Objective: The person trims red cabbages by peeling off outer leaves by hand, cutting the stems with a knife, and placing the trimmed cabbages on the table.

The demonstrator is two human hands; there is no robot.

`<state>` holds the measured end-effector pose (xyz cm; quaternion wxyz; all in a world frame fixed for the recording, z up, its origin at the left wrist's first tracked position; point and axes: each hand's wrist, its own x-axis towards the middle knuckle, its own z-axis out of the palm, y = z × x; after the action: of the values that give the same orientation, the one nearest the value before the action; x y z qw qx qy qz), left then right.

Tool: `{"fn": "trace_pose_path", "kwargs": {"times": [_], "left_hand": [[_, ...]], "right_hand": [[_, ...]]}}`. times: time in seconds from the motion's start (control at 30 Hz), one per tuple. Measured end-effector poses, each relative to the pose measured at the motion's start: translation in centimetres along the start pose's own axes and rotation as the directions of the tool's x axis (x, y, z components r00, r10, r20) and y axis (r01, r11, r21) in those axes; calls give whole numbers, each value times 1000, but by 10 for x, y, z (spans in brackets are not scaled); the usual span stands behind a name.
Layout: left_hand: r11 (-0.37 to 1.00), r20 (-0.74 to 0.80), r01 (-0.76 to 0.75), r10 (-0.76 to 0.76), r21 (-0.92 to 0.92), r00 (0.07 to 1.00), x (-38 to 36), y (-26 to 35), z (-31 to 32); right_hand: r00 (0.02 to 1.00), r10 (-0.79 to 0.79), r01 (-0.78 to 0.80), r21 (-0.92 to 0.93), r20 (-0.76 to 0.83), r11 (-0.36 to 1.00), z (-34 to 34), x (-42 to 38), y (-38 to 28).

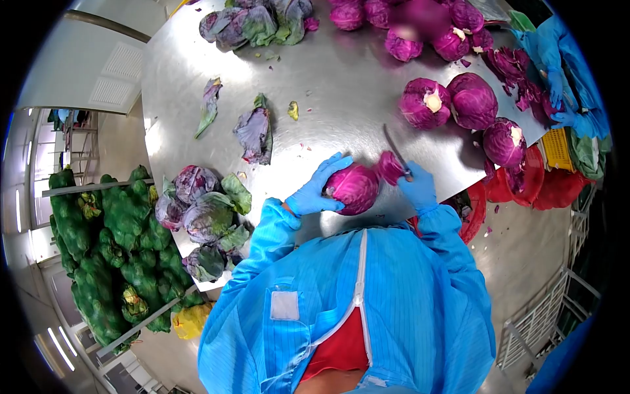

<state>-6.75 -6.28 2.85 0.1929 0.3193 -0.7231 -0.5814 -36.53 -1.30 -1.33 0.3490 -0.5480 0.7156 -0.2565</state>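
My left hand [316,190], in a blue glove, is wrapped round the left side of a red cabbage [354,189] near the front of the metal table [328,105]. To the right, my right hand [419,187], also gloved, is closed on the handle of a knife [394,146], whose blade points up and away. A loose purple leaf [390,168] lies against the blade, between the cabbage and my right hand. Whether my right fingers also pinch this leaf cannot be made out.
Untrimmed cabbages [209,217] sit at left, trimmed ones [474,102] at right. Outer leaves [254,134] are scattered mid-table. A co-worker's gloved hands [563,118] are at far right. Red baskets [477,211] stand below the right edge; green net sacks [108,249] at left.
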Motion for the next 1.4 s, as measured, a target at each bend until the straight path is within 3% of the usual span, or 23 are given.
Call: {"fn": "trace_pose_path", "kwargs": {"times": [0.13,0.17,0.2,0.27,0.33,0.4,0.43,0.5,0.57,0.77,1.0,1.03,1.07,1.13,1.17,1.2,1.23,1.27,1.3,1.33,1.37,1.4], "left_hand": [[993,-114,107,-112,-45,987,-28,-16,-8],[986,-163,97,-119,-137,979,-34,-26,-5],[973,-191,112,-151,-202,970,-36,-27,-2],[933,-233,130,-216,-337,948,-36,-28,5],[955,-265,71,-150,-287,952,-32,-30,13],[971,-250,42,-102,-234,963,-26,-29,17],[978,-223,41,-88,-205,971,-22,-27,15],[983,-192,40,-75,-181,979,-19,-25,16],[981,-186,40,-76,-190,980,-18,-27,15],[977,-224,33,-80,-209,971,-24,-28,20],[968,-237,-12,-49,-252,970,-25,-33,20],[978,-216,-57,13,-201,976,-27,-43,17],[971,-193,-4,-43,-237,980,-29,-39,15],[965,-215,31,-90,-261,973,-32,-19,7],[959,-254,8,-84,-284,963,-32,-20,6],[934,-279,3,-110,-358,954,-32,-19,6],[924,-307,-11,-116,-382,945,-33,-20,5],[886,-331,-12,-161,-464,930,-32,-21,6],[858,-374,-16,-207,-513,904,-31,-25,5],[820,-394,-18,-256,-572,883,-27,-29,7],[763,-412,-14,-333,-646,848,-20,-29,6],[697,-412,-12,-409,-717,814,-13,-26,6]], "right_hand": [[993,116,-119,-168,-31,978,-34,-28,45],[987,158,-154,-290,-9,945,-44,-36,60],[977,197,-211,-299,-75,931,-54,-48,68],[987,54,-108,-376,-152,920,-67,-65,133],[971,87,-151,-290,-222,945,-81,-75,101],[989,11,-34,-161,-145,986,-73,-64,77],[997,11,-9,23,-80,1000,-60,-58,62],[994,-62,46,181,87,982,-33,-44,16],[942,-283,263,130,181,956,-5,-28,-11],[878,-209,158,152,430,976,17,-1,-59],[950,-125,131,-2,287,991,39,4,-37],[954,-160,160,20,255,987,47,9,-23],[963,-200,185,99,180,978,46,5,-14],[962,-177,139,184,207,973,41,9,4],[952,-286,272,126,108,954,51,11,41],[969,-101,71,138,224,988,24,-3,14],[981,-128,131,-17,144,991,46,3,102],[979,-95,70,138,178,988,16,-15,58],[992,-87,88,-11,89,996,4,-25,48],[998,-10,11,-18,56,1000,-3,-32,65],[988,-140,137,-38,-70,990,-12,-43,67],[993,113,-117,-229,-29,966,-26,-47,87]]}}
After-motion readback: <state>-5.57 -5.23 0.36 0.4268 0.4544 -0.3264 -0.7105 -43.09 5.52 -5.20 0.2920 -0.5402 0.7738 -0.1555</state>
